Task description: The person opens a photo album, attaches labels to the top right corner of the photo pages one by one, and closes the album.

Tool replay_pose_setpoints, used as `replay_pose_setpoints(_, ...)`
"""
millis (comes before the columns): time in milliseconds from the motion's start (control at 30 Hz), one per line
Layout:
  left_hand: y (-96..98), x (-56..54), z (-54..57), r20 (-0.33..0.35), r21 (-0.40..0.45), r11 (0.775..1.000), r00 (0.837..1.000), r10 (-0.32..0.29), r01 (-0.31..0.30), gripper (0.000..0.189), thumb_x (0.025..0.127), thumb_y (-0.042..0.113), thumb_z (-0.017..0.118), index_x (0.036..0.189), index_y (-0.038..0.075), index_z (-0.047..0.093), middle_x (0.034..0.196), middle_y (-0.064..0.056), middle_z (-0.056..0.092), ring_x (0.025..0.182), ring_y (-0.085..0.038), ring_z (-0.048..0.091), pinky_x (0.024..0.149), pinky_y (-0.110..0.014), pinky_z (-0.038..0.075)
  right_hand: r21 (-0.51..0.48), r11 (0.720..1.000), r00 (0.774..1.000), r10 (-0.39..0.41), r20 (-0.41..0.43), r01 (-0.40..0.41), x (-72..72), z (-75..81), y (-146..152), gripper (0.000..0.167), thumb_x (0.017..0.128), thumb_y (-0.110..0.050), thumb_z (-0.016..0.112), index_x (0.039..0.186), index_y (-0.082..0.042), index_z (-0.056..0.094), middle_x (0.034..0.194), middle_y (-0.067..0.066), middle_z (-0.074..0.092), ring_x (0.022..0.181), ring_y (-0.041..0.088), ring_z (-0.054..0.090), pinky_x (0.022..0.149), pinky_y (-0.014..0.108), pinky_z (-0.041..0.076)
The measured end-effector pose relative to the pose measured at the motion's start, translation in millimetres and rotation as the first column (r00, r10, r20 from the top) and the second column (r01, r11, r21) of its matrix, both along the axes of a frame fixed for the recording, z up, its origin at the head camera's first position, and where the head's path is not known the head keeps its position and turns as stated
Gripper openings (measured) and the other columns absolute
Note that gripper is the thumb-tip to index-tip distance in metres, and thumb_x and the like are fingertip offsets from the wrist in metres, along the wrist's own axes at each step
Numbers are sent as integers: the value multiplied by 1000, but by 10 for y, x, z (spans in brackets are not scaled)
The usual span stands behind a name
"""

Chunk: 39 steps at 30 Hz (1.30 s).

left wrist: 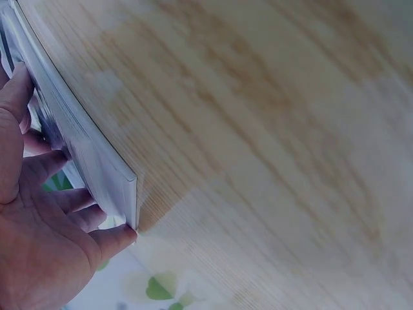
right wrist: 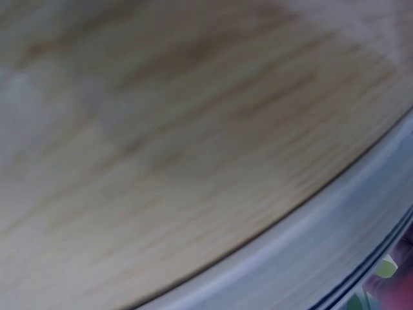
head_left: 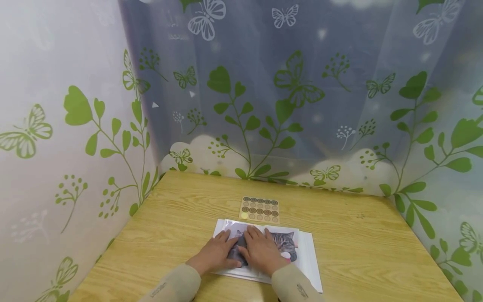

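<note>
An open photo album (head_left: 310,260) with clear-sleeved pages lies flat on the wooden table. On its left page is a photo of a dark grey cat (head_left: 235,252), partly covered by both hands. The right page carries a photo of a tabby cat (head_left: 287,240). My left hand (head_left: 213,254) rests on the left page with its fingers extended over the sleeve; the left wrist view shows those fingers spread along the album's edge (left wrist: 106,171). My right hand (head_left: 262,251) lies with straight fingers near the middle of the album, beside the left. In the right wrist view it is mostly out of frame.
Just behind the album lies a tan sheet of round stickers (head_left: 259,206), with one yellow spot at its lower left. The wooden table (head_left: 362,243) extends to both sides. Curtains (head_left: 256,105) printed with leaves and butterflies hang around the back and sides.
</note>
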<state>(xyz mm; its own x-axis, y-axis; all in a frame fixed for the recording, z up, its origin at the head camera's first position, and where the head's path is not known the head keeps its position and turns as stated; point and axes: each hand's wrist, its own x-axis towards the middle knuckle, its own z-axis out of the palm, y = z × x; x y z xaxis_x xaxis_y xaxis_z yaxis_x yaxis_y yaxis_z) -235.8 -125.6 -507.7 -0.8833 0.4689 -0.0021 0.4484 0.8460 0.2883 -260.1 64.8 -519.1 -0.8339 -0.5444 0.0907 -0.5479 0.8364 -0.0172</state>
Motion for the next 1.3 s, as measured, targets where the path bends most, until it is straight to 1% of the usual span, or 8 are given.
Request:
replay_pose_setpoints(200,3,-11,-1,18,-4,1000,1000,6,-6,78,86,51,71,143,2,50,150,-28,37,138,-45,35,108,-61,35,3,1000,1000,10,-7,-10,14,-7,38,62,104,-50,38,145,-4,48,152,14,43,141,29,37,115,58,24)
replay_pose_setpoints(533,13,7,27,23,7,1000,1000,15,-15,78,86,50,72,143,2,50,150,-28,38,138,-45,36,108,-61,34,-26,999,1000,19,0,-19,68,46,131,62,103,-50,41,143,-4,51,150,13,45,138,30,41,115,57,25)
replay_pose_setpoints(700,8,-1,5,3,13,1000,1000,11,-11,78,85,50,73,142,2,51,149,-29,39,137,-46,37,108,-61,36,-17,999,999,32,-12,-33,91,83,191,60,103,-48,41,143,-4,50,150,12,45,137,32,42,114,58,26)
replay_pose_setpoints(833,6,-6,-9,2,10,1000,1000,10,-10,78,85,51,73,142,3,50,149,-29,38,137,-45,37,108,-61,35,-12,999,999,39,-18,-39,74,55,254,59,104,-46,40,144,-4,48,151,12,45,138,33,41,114,60,25)
replay_pose_setpoints(933,15,-10,-7,5,1,1000,1000,10,-10,79,85,52,72,143,4,50,150,-28,38,137,-45,37,108,-61,35,-21,999,1000,26,-15,-26,41,26,308,59,104,-46,40,144,-4,48,150,13,45,138,34,41,113,61,25)
replay_pose_setpoints(1033,22,-19,13,-5,-6,1000,1000,13,-13,80,83,55,72,142,4,52,149,-27,40,136,-44,38,109,-62,34,-62,998,1000,-16,2,17,-6,22,360,58,105,-44,41,144,-2,48,147,16,48,137,34,41,113,61,25)
replay_pose_setpoints(1200,24,-49,66,-21,10,1000,999,28,-28,79,78,55,76,137,6,56,144,-25,45,133,-43,41,109,-61,32,-104,991,996,-88,-4,87,-91,104,468,55,104,-40,45,142,0,50,144,17,51,136,34,43,113,59,28)
replay_pose_setpoints(1300,16,-94,81,-34,31,998,998,47,-46,70,80,52,76,130,5,60,138,-24,49,130,-42,44,107,-60,36,-126,987,994,-103,-23,99,-135,152,552,52,104,-36,49,140,1,51,141,19,52,133,36,45,111,59,30)
